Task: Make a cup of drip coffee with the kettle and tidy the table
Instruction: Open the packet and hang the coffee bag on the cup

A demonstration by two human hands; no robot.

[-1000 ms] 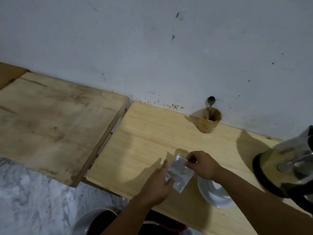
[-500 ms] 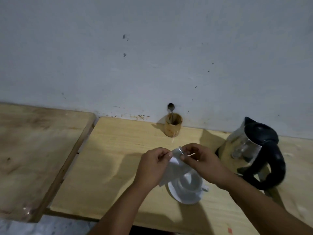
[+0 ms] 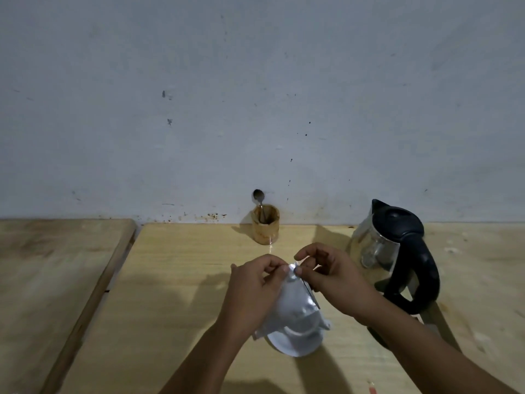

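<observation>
Left hand [image 3: 252,291] and right hand [image 3: 329,275] pinching silver sachet [image 3: 292,305] top, saucer [image 3: 292,344] beneath fingers, pale wooden table [image 3: 176,280] around, kettle [image 3: 395,257] right, scuffed grey wall [image 3: 255,95] beyond

I am looking down at a pale wooden table [image 3: 176,280] pushed against a grey-white wall [image 3: 255,95] marked with small dark specks and brown splashes near its base. A second, darker and more worn wooden table [image 3: 56,265] sits just to the left, with a narrow gap between the two.
</observation>
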